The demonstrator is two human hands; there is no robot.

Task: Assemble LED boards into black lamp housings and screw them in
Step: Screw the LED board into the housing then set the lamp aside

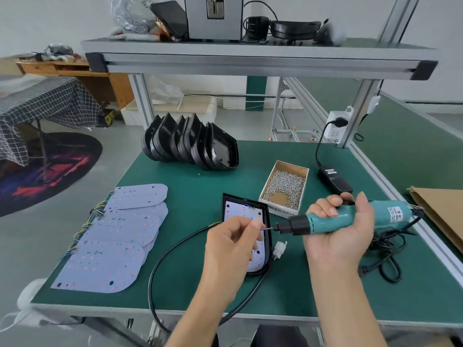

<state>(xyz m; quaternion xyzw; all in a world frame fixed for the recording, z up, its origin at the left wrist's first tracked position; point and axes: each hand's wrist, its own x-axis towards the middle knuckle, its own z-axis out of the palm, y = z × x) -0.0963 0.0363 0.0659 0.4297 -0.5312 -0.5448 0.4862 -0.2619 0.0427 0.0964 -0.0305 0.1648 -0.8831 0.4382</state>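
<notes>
left hand [231, 242] apparently pinching screw over housing [267, 236] | right hand [342, 230] grips screwdriver [345, 219]

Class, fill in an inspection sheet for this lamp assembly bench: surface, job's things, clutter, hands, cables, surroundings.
Surface: green mat on the bench.
Job's things: LED boards stacked at left; black housings stacked at the back; one housing with board in front; box of screws.
Clutter: brown cardboard at right edge.
Hands: left hand pinches something small at the screwdriver's tip; right hand grips the electric screwdriver.
Cables: black cable loops over the front edge; power adapter plugged into socket.
Surroundings: shelf above; checked cloth left.
</notes>
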